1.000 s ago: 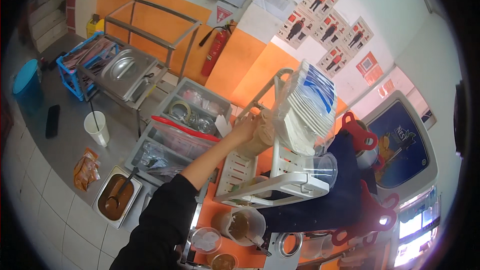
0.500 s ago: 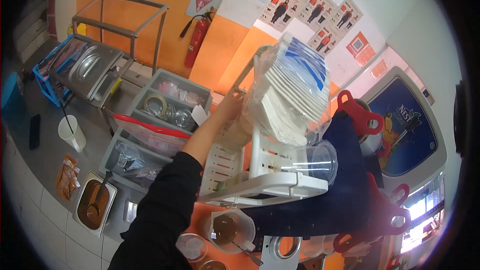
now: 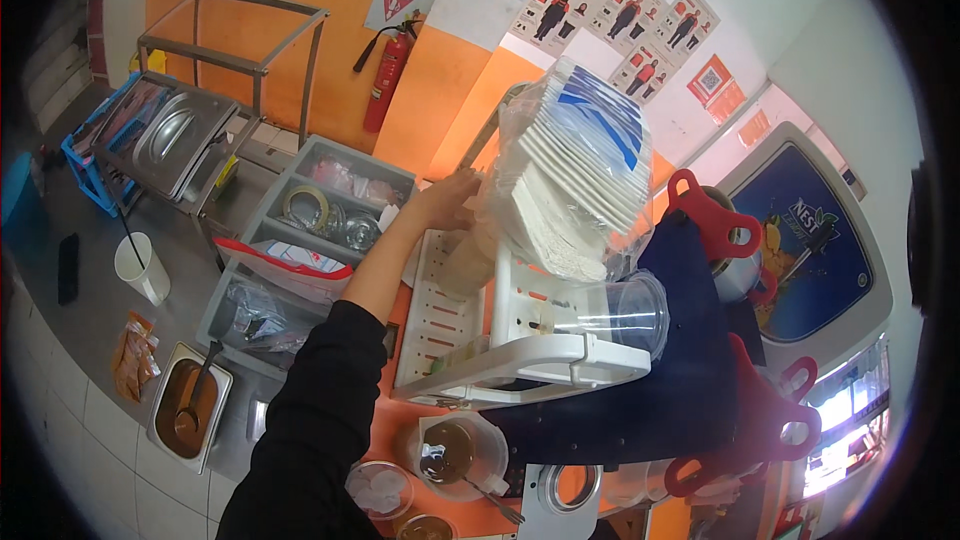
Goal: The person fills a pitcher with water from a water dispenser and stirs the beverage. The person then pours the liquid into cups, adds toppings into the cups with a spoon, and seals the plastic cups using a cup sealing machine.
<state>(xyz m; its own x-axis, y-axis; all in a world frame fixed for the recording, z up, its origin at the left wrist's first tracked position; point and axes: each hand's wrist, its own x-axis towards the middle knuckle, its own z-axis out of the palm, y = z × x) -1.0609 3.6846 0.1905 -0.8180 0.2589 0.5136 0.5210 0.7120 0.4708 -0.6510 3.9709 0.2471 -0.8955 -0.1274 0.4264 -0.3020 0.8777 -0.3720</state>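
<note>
My left hand (image 3: 450, 202) reaches up to the top of a white plastic rack (image 3: 575, 355). Its fingers bend inward and their tips are partly hidden behind a clear bag of stacked white paper goods (image 3: 580, 175), so I cannot see whether they grip anything. Just below the hand, a cloudy translucent container (image 3: 468, 265) stands in the rack. Clear plastic cups (image 3: 635, 315) lie sideways on the rack's right side. My right hand is out of view.
Below the rack are a translucent jug of brown liquid (image 3: 450, 455) and a fork (image 3: 500, 500). Grey bins (image 3: 360, 175) stand left, near a steel pan with a ladle (image 3: 190, 410) and a white cup (image 3: 142, 270). Red-handled lids (image 3: 720, 225) and a drink dispenser (image 3: 820, 240) are right.
My left hand has shifted slightly left and up, with its wrist now farther from the bag. The whole view has drifted a little; the rack and bag stay in place.
</note>
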